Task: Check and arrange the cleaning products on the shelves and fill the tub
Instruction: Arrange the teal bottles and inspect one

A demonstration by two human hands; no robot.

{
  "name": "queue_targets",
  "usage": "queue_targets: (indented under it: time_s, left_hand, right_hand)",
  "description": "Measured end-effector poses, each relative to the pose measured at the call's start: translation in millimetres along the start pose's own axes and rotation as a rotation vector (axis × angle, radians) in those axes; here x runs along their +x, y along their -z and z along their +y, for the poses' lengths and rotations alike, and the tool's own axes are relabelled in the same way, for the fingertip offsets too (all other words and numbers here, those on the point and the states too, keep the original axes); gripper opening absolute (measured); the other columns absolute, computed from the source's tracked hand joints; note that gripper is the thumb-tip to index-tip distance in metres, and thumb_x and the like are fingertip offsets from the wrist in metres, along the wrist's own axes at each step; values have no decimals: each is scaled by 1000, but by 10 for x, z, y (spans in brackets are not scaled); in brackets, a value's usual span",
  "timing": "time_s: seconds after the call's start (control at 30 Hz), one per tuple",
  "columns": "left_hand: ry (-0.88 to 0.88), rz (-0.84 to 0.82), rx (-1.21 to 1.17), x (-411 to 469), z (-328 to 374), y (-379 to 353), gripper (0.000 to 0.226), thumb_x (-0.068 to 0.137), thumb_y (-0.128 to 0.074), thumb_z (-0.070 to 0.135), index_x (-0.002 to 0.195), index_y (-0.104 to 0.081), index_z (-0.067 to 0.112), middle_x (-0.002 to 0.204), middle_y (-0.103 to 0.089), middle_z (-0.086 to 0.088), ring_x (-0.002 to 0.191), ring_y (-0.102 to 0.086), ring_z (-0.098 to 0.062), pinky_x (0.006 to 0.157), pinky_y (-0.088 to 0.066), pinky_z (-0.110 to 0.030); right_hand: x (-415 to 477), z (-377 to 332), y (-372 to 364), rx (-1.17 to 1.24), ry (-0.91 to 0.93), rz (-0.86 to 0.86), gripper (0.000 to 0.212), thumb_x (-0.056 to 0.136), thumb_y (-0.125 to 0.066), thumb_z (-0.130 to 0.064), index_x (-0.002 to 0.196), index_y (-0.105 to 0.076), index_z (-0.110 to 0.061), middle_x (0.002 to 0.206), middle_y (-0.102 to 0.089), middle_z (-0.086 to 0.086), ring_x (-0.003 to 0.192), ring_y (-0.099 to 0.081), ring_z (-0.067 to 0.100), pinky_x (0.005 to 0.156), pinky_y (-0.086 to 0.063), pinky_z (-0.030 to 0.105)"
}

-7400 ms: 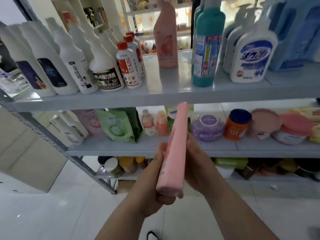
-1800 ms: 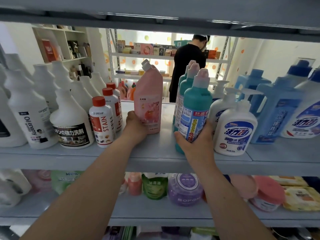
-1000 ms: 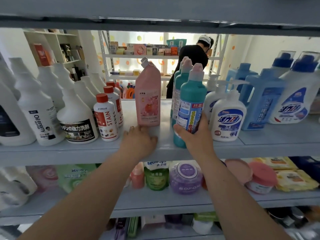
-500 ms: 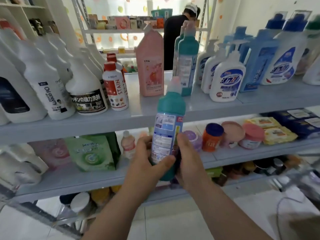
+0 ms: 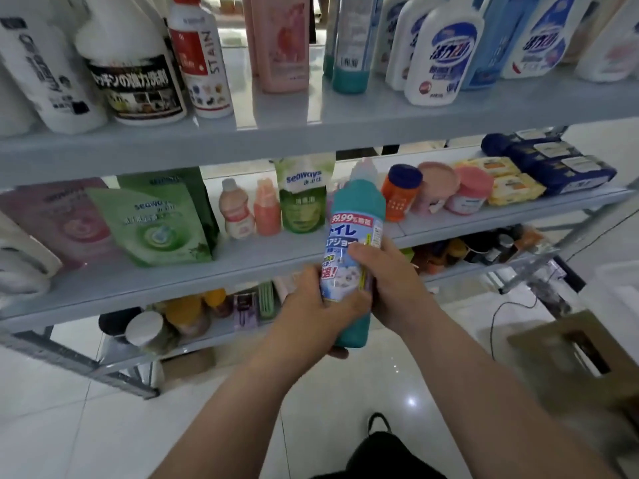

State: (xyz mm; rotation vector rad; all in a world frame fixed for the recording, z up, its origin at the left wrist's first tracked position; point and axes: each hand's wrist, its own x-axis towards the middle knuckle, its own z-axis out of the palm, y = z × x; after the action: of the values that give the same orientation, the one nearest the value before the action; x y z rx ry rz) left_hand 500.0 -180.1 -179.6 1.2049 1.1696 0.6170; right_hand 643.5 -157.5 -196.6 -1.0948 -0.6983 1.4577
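A teal toilet-cleaner bottle (image 5: 356, 236) with a pale cap and a blue-white label stands upright in both my hands, in front of the middle shelf. My left hand (image 5: 320, 312) grips its lower body from the left. My right hand (image 5: 390, 281) wraps it from the right, thumb across the label. On the upper shelf (image 5: 311, 129) stand a pink bottle (image 5: 281, 43), a second teal bottle (image 5: 351, 46), white spray bottles (image 5: 131, 70) and a red-capped stain remover (image 5: 204, 63).
The middle shelf (image 5: 242, 261) carries green refill pouches (image 5: 155, 223), small bottles, round tubs (image 5: 466, 191) and wipe packs (image 5: 549, 164). Jars sit on the bottom shelf (image 5: 155, 326). A cardboard box (image 5: 581, 357) stands on the tiled floor at right. A white tub edge (image 5: 619, 292) shows far right.
I put the pink bottle back on the upper shelf, then took a teal bottle down with my right hand. Both hands now hold it lower, and it has turned label-front toward me.
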Motion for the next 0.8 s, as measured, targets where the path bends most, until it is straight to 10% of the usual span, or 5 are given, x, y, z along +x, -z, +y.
queue_targets:
  time_s: [0.23,0.37,0.47,0.67,0.8]
  left_hand:
    - [383,-360,-999,8,114,-329,63,75,-66,51,120,-71,7,99,-70,-15,74,-73,-31,33,-43,-18]
    - [407,-431,-1187,187,115,-484,61,71,-71,46,113,-74,3,104,-68,-15,76,-73,-30,37,-50,-19]
    - [387,-327,-1057,328,141,-660,62,79,-66,53,120,-71,7,101,-70,-15,76,-72,-31,37,-51,-24]
    - [10,292,92,636,157,-860,45,95,-58,51,131,-45,28,120,-61,-5,95,-70,-22,60,-64,-40]
    - [-146,311,-76,653,223,-868,35,100,-49,46,133,-50,34,125,-57,-3,96,-71,-21,63,-62,-35]
  right_hand:
    - [56,-115,288,161,-256,-126,52,99,-47,-55,110,-63,-7,84,-67,11,70,-68,20,61,-57,27]
    - [209,-190,442,168,-332,-127,56,98,-50,-57,122,-60,-7,89,-72,12,78,-73,22,68,-59,30]
    - [343,-260,600,188,-316,-72,63,95,-56,-49,134,-56,0,102,-69,17,89,-70,27,79,-58,34]
    - [654,-323,774,136,-298,-58,50,93,-62,-30,134,-61,-2,124,-69,24,109,-71,38,90,-61,47]
    - [678,-368,838,205,-278,-148,39,90,-65,-37,118,-64,-10,95,-73,12,82,-71,25,75,-62,38]
